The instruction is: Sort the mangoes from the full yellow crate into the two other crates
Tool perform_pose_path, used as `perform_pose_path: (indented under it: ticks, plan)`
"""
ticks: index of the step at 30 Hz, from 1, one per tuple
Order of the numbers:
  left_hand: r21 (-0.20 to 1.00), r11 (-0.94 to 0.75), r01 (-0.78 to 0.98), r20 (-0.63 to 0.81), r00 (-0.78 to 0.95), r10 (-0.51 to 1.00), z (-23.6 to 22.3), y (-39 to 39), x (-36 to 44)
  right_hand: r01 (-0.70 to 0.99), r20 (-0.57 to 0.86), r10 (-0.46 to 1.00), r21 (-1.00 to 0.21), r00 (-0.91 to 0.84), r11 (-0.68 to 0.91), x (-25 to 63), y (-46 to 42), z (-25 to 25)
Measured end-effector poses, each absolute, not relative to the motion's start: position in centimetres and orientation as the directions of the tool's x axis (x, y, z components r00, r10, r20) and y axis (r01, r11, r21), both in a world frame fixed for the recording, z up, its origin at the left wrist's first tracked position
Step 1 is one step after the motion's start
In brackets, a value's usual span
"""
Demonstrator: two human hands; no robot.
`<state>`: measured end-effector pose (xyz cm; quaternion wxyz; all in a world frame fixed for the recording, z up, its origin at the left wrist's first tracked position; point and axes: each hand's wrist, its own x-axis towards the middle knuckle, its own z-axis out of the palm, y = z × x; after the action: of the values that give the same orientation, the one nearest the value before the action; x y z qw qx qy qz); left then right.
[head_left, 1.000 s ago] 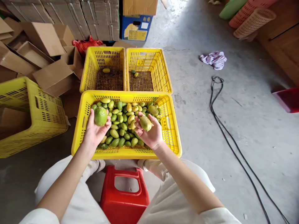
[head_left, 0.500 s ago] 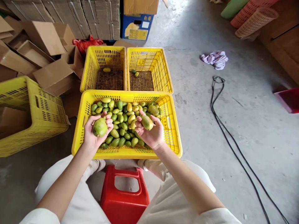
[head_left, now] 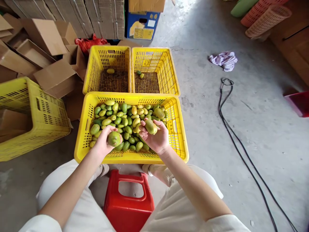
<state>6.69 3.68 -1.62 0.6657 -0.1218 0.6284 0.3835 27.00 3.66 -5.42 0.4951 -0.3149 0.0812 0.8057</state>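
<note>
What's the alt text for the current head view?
A person's left hand holds a green fruit and their right hand a yellow-green fruit, over a yellow crate of similar fruit. Beyond it stand two more yellow crates; nearer, a red stool.

left fruit point(head_left: 114, 139): green | right fruit point(head_left: 151, 127): yellow-green | front crate point(head_left: 131, 159): yellow
</note>
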Motion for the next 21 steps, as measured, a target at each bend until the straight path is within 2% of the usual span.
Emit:
perform_pose_path:
  ticks: [8, 13, 17, 21]
  plan:
    - [0.413, 0.573, -0.707, -0.818, -0.011, 0.575, -2.2, 3.5, 7.2, -0.822, -0.548, 0.778, -0.258, -0.308, -0.508, 27.4, 3.6, -5.8]
    - [0.369, 0.435, -0.821, -0.815, -0.061, 0.576, -1.7, 3.9, 7.3, -0.827, -0.554, 0.776, -0.252, -0.302, -0.502, 27.4, 3.6, -5.7]
    - [0.303, 0.472, -0.828, -0.788, 0.061, 0.612, -1.2, 3.9, 7.0, -0.836, -0.568, 0.765, -0.227, -0.303, -0.499, 27.2, 3.6, -5.6]
    - [0.319, 0.522, -0.791, -0.745, 0.131, 0.654, -0.9, 3.6, 6.7, -0.844, -0.590, 0.751, -0.207, -0.296, -0.495, 27.2, 3.7, -5.7]
